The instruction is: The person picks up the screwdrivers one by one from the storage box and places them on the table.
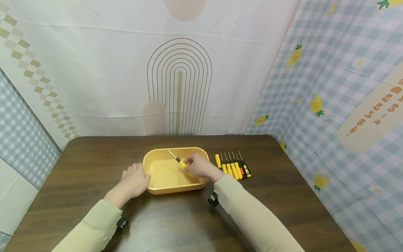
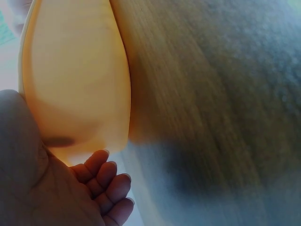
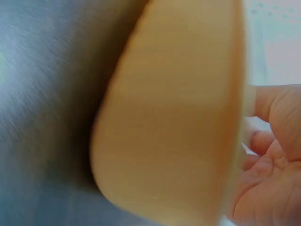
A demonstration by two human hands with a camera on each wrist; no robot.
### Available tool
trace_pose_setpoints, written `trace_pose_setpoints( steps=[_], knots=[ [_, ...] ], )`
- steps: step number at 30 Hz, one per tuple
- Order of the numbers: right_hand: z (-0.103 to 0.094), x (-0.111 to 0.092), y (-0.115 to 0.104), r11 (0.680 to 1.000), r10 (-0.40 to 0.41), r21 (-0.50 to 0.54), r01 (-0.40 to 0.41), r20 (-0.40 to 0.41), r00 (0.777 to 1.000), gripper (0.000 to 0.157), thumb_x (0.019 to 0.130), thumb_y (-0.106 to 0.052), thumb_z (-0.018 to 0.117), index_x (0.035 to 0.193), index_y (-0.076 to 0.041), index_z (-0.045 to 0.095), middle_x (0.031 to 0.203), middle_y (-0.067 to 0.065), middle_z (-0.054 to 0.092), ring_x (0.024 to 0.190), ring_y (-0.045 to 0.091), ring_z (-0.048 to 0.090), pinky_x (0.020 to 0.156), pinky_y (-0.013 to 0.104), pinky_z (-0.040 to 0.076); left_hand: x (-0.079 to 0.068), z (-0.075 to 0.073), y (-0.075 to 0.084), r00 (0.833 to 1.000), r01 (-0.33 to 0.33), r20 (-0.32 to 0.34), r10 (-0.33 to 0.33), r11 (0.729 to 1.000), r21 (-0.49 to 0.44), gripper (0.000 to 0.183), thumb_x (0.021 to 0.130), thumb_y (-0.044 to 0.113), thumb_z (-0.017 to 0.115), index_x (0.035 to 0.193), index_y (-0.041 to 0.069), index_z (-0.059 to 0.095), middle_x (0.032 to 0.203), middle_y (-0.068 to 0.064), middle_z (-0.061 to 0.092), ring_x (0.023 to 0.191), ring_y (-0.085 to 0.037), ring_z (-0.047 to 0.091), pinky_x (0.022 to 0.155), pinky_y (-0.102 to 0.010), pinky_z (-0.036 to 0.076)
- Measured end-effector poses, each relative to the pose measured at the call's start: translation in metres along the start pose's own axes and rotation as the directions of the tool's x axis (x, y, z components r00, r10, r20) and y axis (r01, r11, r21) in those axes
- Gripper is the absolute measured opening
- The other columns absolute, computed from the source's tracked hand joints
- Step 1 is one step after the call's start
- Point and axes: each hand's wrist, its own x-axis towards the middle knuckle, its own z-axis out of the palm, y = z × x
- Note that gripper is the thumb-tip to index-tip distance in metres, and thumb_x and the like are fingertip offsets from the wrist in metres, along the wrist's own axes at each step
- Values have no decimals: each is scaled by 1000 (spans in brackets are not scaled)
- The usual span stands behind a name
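A yellow plastic bin (image 1: 171, 190) stands on the dark wooden table. At its left end is my left hand (image 1: 133, 180), thumb against the rim and fingers bent beside the outer wall; the left wrist view shows this hand (image 2: 61, 188) close up at the bin's end (image 2: 80, 84). Over the bin's right half, my right hand (image 1: 199, 166) pinches a screwdriver (image 1: 180, 161) by its yellow handle. Its shaft points toward the far left. In the right wrist view the bin wall (image 3: 174, 117) hides the screwdriver, and my fingers (image 3: 263, 141) show past the rim.
Right of the bin lies a row of several screwdrivers (image 1: 233, 166), mostly with yellow and black handles, one partly red. A printed cloth (image 1: 126, 87) hangs behind the table, and a checked cloth (image 1: 330, 105) hangs along the right side.
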Motion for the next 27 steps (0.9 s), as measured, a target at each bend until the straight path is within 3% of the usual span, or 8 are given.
trace_pose_setpoints(
  steps=[7, 20, 27],
  knots=[
    [-36, -10, 7, 998, -12, 65, 17, -69, 998, 23, 90, -20, 67, 111, -10, 66, 97, 1, 62, 90, 16, 59, 73, 31, 50, -1, -1, -1, 1000, 2, -2, -2, 1000, -1, 31, 93, 23, 44, 102, -7, 48, 94, -16, 46, 91, -35, 45, 80, -51, 33],
    [-77, -35, 37, 995, 67, 85, -55, -143, 987, 28, 92, -24, 65, 116, -10, 63, 101, 4, 62, 89, 19, 60, 70, 33, 52, 2, 1, -2, 1000, -2, -2, 2, 1000, 4, 33, 93, 24, 44, 104, -7, 48, 94, -16, 47, 90, -35, 44, 79, -50, 33],
    [-96, -47, 62, 991, 116, 83, -103, -181, 977, 31, 93, -24, 64, 120, -9, 61, 106, 6, 62, 93, 21, 59, 76, 36, 51, 2, 1, -1, 1000, 0, 2, 0, 1000, 4, 33, 93, 23, 45, 104, -8, 48, 94, -16, 47, 90, -35, 45, 79, -51, 33]
  ],
)
